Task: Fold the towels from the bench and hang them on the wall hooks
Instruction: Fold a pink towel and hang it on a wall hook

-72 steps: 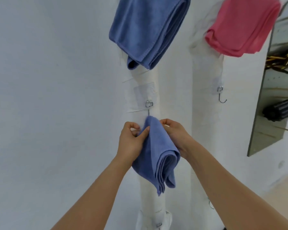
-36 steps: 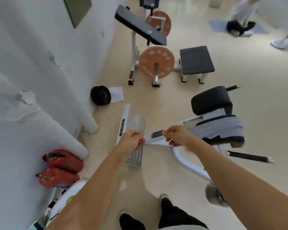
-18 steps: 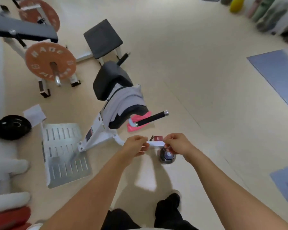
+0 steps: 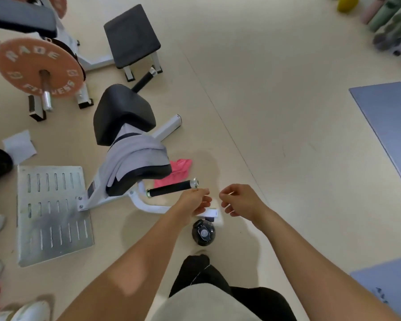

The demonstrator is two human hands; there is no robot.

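A grey towel (image 4: 134, 156) lies draped over the black-padded bench (image 4: 123, 112) at centre left. A pink towel (image 4: 178, 170) lies crumpled on the floor just right of the bench, behind its black handle (image 4: 171, 188). My left hand (image 4: 195, 201) hovers right by the handle's end, fingers loosely curled and holding nothing. My right hand (image 4: 239, 201) floats a short way to its right, also holding nothing. Both hands are below and right of the towels and touch neither. No wall hooks are in view.
A black bottle (image 4: 203, 232) stands on the floor under my hands. A slotted metal footplate (image 4: 53, 214) lies at left. An orange weight plate (image 4: 39, 68) on a rack and a small black stool (image 4: 131, 35) stand behind. Blue mats (image 4: 391, 121) lie at right.
Two seconds ago both hands held a folded blue towel at a wall hook. I have since turned from the wall to the bench, hands empty, and they have moved slightly apart.
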